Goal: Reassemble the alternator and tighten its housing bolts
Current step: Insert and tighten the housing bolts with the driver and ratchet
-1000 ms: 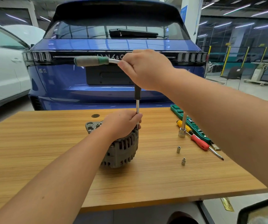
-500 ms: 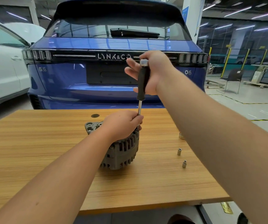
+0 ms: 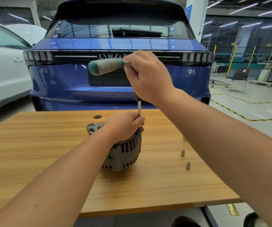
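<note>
A grey alternator (image 3: 123, 153) stands on the wooden table (image 3: 33, 145) near its middle. My left hand (image 3: 123, 125) lies curled over its top and grips the housing, its fingers beside a thin steel shaft (image 3: 139, 112) that runs straight down to the alternator's right edge. My right hand (image 3: 146, 77) grips the wrench (image 3: 106, 66) at the top of that shaft; its green and grey handle sticks out to the left, level, in front of the car. The bolt under the shaft is hidden by my left hand.
Two small metal sockets (image 3: 183, 152) (image 3: 188, 165) stand on the table right of the alternator. A dark round plug (image 3: 97, 116) sits in the tabletop behind it. A blue car (image 3: 120, 46) is parked right behind the table, a white car (image 3: 2, 71) at the left.
The wrench handle has swung round: it pointed left, then away behind my right hand, and now points left again. My left hand has stayed on the alternator.
</note>
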